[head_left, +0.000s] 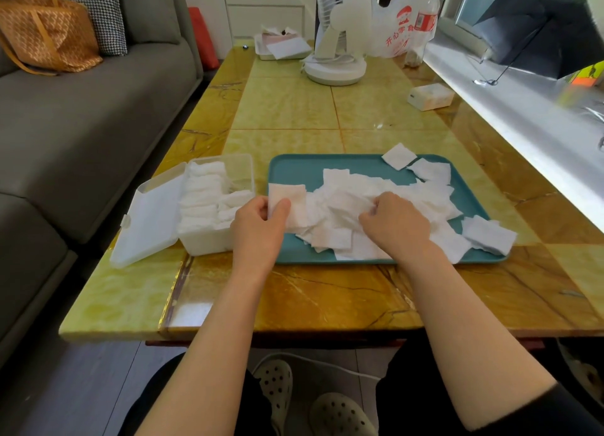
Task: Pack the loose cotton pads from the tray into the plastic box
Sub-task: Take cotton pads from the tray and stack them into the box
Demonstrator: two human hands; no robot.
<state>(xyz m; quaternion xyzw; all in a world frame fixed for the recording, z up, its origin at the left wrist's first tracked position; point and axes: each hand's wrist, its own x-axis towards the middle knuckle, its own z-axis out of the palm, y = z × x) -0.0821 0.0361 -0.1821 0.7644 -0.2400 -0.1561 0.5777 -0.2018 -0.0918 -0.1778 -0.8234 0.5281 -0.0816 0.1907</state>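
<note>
A teal tray (294,171) lies on the table with a heap of loose white cotton pads (376,194) spread over its middle and right side. Left of it stands a clear plastic box (209,239) with its lid (150,220) folded open to the left; stacked pads (202,197) fill its left part. My left hand (258,230) pinches a small stack of pads (289,203) over the tray's left edge, between box and heap. My right hand (395,223) rests on the heap with fingers curled into the pads.
A white desk fan (336,43), a plastic bag (395,30), a bottle (423,24) and a white dish with papers (281,47) stand at the table's far end. A small white box (429,96) sits far right. A grey sofa (81,115) runs along the left, a windowsill (523,115) along the right.
</note>
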